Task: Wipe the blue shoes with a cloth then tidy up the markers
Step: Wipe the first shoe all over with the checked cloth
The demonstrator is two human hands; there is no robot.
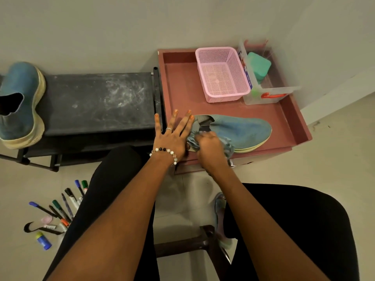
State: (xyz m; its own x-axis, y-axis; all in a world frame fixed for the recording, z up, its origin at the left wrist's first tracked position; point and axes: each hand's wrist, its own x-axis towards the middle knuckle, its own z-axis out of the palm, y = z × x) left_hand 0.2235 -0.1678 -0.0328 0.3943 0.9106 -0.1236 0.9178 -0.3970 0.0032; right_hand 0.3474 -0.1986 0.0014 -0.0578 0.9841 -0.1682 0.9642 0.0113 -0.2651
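Head view. Blue shoe (241, 131) lies on its side along the front edge of the reddish tray-top cabinet (288, 116). Left hand (172, 134), fingers straight and spread, presses on the heel. Right hand (209, 145) grips a bunched cloth (228, 148) against the shoe's side. Second blue shoe (20, 104) sits at the dark bench's (97, 100) left end. Markers (67, 203) scattered on floor, lower left.

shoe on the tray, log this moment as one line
step: wiping shoe | right hand: grips cloth on shoe | left hand: flat, steadies heel | markers: on floor, untouched
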